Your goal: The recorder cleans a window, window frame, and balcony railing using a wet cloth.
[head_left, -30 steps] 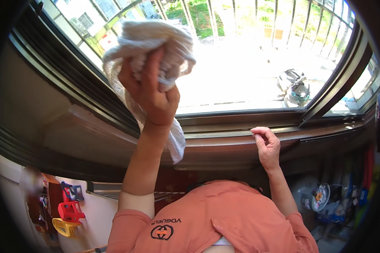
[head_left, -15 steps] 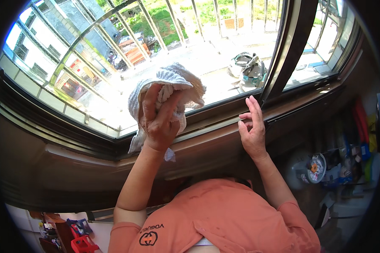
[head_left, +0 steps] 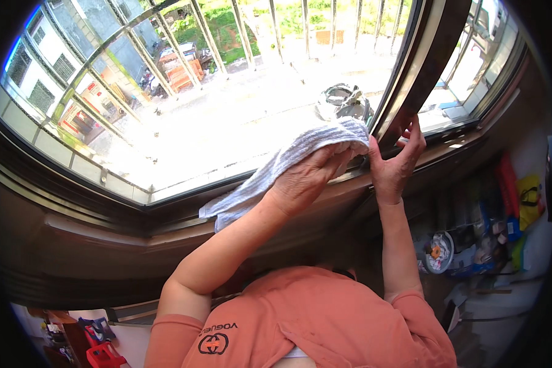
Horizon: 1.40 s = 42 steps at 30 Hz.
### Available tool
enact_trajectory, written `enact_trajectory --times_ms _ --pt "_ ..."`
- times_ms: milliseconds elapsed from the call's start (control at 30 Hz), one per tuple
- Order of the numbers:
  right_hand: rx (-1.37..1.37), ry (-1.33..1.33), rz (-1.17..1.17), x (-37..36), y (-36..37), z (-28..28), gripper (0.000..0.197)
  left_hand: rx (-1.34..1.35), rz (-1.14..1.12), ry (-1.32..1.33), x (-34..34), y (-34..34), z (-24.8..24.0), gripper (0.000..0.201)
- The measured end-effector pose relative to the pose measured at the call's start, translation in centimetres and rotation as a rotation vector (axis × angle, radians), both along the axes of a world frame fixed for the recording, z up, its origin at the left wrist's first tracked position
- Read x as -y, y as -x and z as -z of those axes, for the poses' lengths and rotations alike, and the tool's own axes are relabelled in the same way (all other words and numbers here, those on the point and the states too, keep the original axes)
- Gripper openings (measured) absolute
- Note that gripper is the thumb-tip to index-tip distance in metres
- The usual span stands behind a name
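A pale grey-white towel (head_left: 267,168) is bunched in my left hand (head_left: 303,178), its far end pressed near the lower corner of the window pane. The rest of it trails left across the bottom rail, with its loose end hanging over the sill. My left fingers are closed on the towel and partly hidden by it. Close by on the right, my right hand (head_left: 397,164) grips the dark upright window frame (head_left: 414,67) near its foot, thumb on the left side and fingers on the right.
Metal bars (head_left: 239,30) stand outside the glass. A rounded dark-and-pale object (head_left: 346,101) lies beyond the pane, near the upright. The brown sill (head_left: 98,230) runs along the window. Down to the right are a round tub (head_left: 440,251) and a yellow bag (head_left: 529,199).
My left hand has carried the towel right and down, from the pane's middle to its lower right corner. My right hand has moved right and up and taken hold of the upright frame.
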State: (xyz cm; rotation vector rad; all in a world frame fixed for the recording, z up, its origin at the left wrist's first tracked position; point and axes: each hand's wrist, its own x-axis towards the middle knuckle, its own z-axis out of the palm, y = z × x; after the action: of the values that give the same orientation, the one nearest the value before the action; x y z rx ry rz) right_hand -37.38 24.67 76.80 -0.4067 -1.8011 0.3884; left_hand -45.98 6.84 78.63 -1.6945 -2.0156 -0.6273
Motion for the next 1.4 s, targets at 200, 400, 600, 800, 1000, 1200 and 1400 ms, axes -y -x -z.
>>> enact_trajectory --times_ms 200,400,600,800,1000,1200,1400 --pt "0.018 -0.009 -0.064 -0.5 -0.3 -0.4 0.088 0.037 0.065 0.015 -1.1 0.6 2.9 0.041" --pt "0.04 -0.018 -0.09 -0.7 -0.1 0.2 0.089 -0.284 -0.151 0.177 -3.9 -0.6 3.2 0.048" --pt "0.022 0.04 -0.111 -0.7 -0.3 0.3 0.088 -0.154 0.202 0.203 -4.5 -0.1 -0.2 0.039" --pt "-0.031 0.074 -0.177 -1.1 -0.2 0.5 0.086 0.49 0.227 0.358 -5.1 1.2 -2.1 0.045" --pt "-0.033 0.057 -0.204 -1.0 0.0 0.5 0.087 0.388 0.093 0.398 -5.9 0.5 -2.2 0.036" --pt "-0.039 0.067 -0.2 -1.4 -0.1 0.8 0.088 0.203 0.085 0.423 -6.9 0.6 -2.0 0.043" --pt "-0.025 0.03 -0.154 -1.2 0.1 0.4 0.087 0.03 0.014 0.462 -6.2 0.0 -1.6 0.039"
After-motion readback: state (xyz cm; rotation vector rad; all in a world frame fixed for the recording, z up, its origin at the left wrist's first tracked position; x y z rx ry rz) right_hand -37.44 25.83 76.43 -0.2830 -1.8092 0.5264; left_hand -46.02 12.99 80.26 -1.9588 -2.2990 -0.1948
